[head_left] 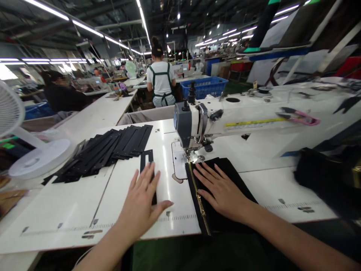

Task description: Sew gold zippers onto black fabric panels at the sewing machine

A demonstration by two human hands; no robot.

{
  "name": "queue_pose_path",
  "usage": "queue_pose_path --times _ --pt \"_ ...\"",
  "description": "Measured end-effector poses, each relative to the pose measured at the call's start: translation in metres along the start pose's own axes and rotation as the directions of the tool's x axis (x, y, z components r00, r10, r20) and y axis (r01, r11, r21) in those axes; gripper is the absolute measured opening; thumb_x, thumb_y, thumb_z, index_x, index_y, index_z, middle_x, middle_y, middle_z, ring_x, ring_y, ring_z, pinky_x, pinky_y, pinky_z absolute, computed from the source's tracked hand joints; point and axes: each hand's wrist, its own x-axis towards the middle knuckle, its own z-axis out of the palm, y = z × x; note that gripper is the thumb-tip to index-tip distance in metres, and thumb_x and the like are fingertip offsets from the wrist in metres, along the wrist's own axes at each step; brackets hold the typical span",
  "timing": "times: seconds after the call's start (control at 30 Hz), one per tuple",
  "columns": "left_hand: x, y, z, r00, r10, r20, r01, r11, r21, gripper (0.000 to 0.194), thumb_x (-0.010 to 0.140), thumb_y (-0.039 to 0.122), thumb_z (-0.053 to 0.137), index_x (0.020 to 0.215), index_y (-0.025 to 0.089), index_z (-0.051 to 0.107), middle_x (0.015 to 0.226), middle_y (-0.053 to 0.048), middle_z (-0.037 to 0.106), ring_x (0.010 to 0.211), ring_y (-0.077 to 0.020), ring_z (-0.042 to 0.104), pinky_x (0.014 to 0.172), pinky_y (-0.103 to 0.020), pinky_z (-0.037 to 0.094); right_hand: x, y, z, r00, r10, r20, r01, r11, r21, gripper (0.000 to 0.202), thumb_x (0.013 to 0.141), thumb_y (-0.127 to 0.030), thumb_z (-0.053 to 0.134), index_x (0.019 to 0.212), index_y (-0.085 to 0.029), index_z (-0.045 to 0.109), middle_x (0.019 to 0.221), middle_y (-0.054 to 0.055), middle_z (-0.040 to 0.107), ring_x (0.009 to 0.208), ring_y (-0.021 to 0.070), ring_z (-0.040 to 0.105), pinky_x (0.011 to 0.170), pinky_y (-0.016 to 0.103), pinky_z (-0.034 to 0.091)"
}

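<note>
Flat over a narrow black strip with a slot cut in it point(146, 155) lies my left hand point(142, 195), its fingers stretched and thumb out to the side. My right hand point(222, 190) presses, fingers spread, on folded black fabric point(231, 167). A gold zipper point(199, 201) runs along the left edge of that fabric, its far end close to the needle area of the white sewing machine point(188, 128). More black slotted strips point(104, 150) lie fanned in an overlapping pile to the left.
A white fan point(42, 158) stands at the far left. Pink-handled snips point(301, 116) and a yellow measuring tape point(254, 122) are on the machine arm. Dark fabric point(324, 184) lies at the right. Behind the machine are a blue basket point(207, 87) and a person in an apron point(160, 79).
</note>
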Motion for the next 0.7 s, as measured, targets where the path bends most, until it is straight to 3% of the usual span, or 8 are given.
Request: queue_pose_path --times 0.03,0.1,0.17,0.27,0.4,0.5,0.6,0.7 --pt "-0.007 -0.009 0.003 1.0 -0.007 -0.011 0.008 0.997 0.081 0.076 0.078 0.056 0.052 0.134 0.007 0.032 0.139 -0.022 0.032 0.128 -0.0367 0.028 0.1 -0.058 0.026 0.0 0.0 -0.001 1.0 0.004 0.002 -0.004 1.0 0.006 0.051 0.091 -0.039 0.035 0.137 -0.016 0.031 0.144 0.007 0.025 0.133 0.0239 0.018 0.106 0.052 0.02" --pt "-0.024 -0.015 0.008 0.998 0.029 0.05 -0.036 0.988 0.147 0.083 0.079 0.057 0.048 0.138 0.005 0.02 0.14 -0.024 0.029 0.128 -0.0352 0.028 0.098 -0.054 0.031 0.002 -0.002 -0.002 1.0 0.014 -0.002 -0.014 0.999 0.032 0.054 0.091 -0.041 0.037 0.137 -0.015 0.029 0.143 0.009 0.026 0.133 0.0249 0.018 0.105 0.054 0.021" --pt "-0.038 -0.007 0.01 0.982 0.102 0.157 -0.124 0.983 0.136 0.091 0.073 0.061 0.051 0.14 0.009 0.018 0.142 -0.022 0.024 0.128 -0.0356 0.028 0.096 -0.049 0.035 0.004 -0.005 -0.004 1.0 -0.004 -0.01 0.005 0.998 0.064 0.057 0.09 -0.04 0.039 0.138 -0.013 0.026 0.143 0.01 0.025 0.133 0.0246 0.018 0.106 0.054 0.02" --pt "-0.047 0.009 0.005 0.952 0.172 0.254 -0.207 0.971 0.119 0.089 0.066 0.054 0.061 0.139 0.02 0.023 0.144 -0.016 0.022 0.122 -0.0345 0.038 0.092 -0.046 0.039 0.007 -0.01 -0.007 0.999 -0.043 0.013 0.041 0.994 0.102 0.054 0.092 -0.035 0.037 0.139 -0.013 0.024 0.144 0.009 0.023 0.134 0.0217 0.017 0.108 0.051 0.018" --pt "-0.037 0.005 -0.003 0.951 0.19 0.244 -0.221 0.97 0.103 0.09 0.058 0.037 0.069 0.137 0.025 0.027 0.145 -0.014 0.022 0.124 -0.0368 0.035 0.094 -0.05 0.036 0.009 -0.009 -0.008 1.0 -0.013 0.02 0.009 0.987 0.16 0.05 0.093 -0.028 0.033 0.14 -0.016 0.021 0.145 0.007 0.022 0.134 0.0187 0.017 0.108 0.048 0.019" --pt "-0.025 -0.011 -0.005 0.946 0.262 0.193 -0.267 0.964 0.0 0.082 0.064 0.029 0.06 0.138 0.025 0.025 0.143 -0.012 0.03 0.126 -0.0346 0.031 0.097 -0.05 0.034 0.009 -0.005 -0.007 1.0 0.005 0.003 -0.005 0.986 0.165 0.052 0.092 -0.026 0.035 0.14 -0.015 0.019 0.145 0.009 0.02 0.134 0.019 0.016 0.109 0.047 0.019" --pt "-0.014 -0.026 0.001 0.952 0.262 0.158 -0.254 0.965 -0.07 0.073 0.07 0.024 0.053 0.138 0.022 0.026 0.136 -0.011 0.039 0.122 -0.0307 0.038 0.096 -0.046 0.038 0.01 -0.004 -0.006 1.0 0.026 -0.002 -0.026 0.986 0.166 0.052 0.092 -0.026 0.034 0.14 -0.013 0.019 0.144 0.01 0.023 0.133 0.019 0.018 0.109 0.047 0.019" --pt "0.002 -0.038 0.015 0.966 0.235 0.107 -0.228 0.971 -0.071 0.057 0.078 0.023 0.048 0.133 0.021 0.035 0.138 -0.012 0.034 0.125 -0.0305 0.034 0.096 -0.046 0.041 0.012 -0.004 -0.004 0.998 0.056 -0.012 -0.053 0.988 0.148 0.049 0.092 -0.024 0.032 0.138 -0.008 0.025 0.143 0.011 0.025 0.133 0.0189 0.019 0.109 0.045 0.022"
